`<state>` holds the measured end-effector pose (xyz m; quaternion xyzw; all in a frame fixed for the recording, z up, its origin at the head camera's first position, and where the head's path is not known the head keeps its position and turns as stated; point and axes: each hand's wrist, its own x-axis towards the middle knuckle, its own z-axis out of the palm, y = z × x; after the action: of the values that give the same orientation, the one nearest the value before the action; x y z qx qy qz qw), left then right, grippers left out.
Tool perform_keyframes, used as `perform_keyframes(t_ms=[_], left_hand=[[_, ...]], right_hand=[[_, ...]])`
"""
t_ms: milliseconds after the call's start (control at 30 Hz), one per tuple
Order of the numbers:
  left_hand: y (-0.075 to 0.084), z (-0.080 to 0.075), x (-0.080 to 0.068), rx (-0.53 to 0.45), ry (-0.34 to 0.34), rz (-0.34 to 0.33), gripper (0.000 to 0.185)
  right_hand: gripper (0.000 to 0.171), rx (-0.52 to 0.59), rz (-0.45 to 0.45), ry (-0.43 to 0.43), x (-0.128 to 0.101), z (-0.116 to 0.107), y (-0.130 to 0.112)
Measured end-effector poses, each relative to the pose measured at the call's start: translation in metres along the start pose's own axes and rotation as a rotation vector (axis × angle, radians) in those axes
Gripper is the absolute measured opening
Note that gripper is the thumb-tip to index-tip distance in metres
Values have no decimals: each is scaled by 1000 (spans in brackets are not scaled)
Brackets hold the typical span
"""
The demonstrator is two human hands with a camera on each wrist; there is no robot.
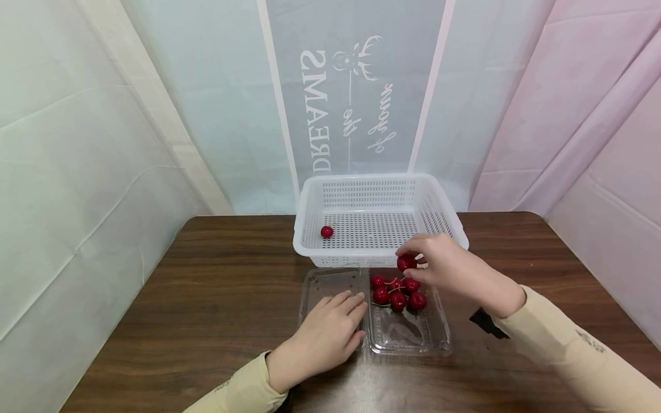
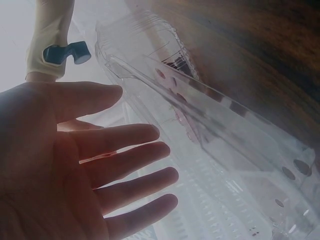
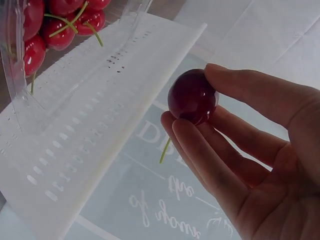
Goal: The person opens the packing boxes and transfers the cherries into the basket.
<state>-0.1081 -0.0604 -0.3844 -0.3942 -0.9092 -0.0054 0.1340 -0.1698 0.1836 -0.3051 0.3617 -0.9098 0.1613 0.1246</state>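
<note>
The right hand [image 1: 454, 269] pinches one cherry [image 3: 192, 96] between thumb and fingertips, just above the near rim of the white basket [image 1: 310, 198]. The left hand [image 1: 325, 332] lies flat, fingers straight, on the lid of the clear clamshell [image 1: 413, 335] — gripping nothing. The pinch looks light; the glossy fruit could slip and roll across the table [image 1: 217, 287] rather than join the lone cherry in the basket [image 1: 327, 231].

Forearms [image 1: 594, 355] (both) cut by frame
</note>
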Motion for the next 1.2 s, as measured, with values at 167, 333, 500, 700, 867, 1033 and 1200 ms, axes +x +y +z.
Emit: perform_keyframes(t_ms=[167,333,500,700,867,1033,1200], left_hand=[[0,0,0,-6,-1,-1,43],[0,0,0,-8,-3,-3,42],[0,0,0,-6,-1,1,42],[0,0,0,-5,6,6,42],[-1,0,0,-6,1,7,42],[-1,0,0,-7,1,6,42],[-1,0,0,-7,2,8,42]], right_hand=[[23,-8,-14,4,5,-2,4],[23,-15,-8,8,10,-1,9],[22,-16,-8,12,16,-2,13],[21,-23,-18,16,25,-2,15],[21,-25,-7,19,34,-2,15],[21,-34,25,-6,43,0,15],[21,-26,13,-5,49,0,16]])
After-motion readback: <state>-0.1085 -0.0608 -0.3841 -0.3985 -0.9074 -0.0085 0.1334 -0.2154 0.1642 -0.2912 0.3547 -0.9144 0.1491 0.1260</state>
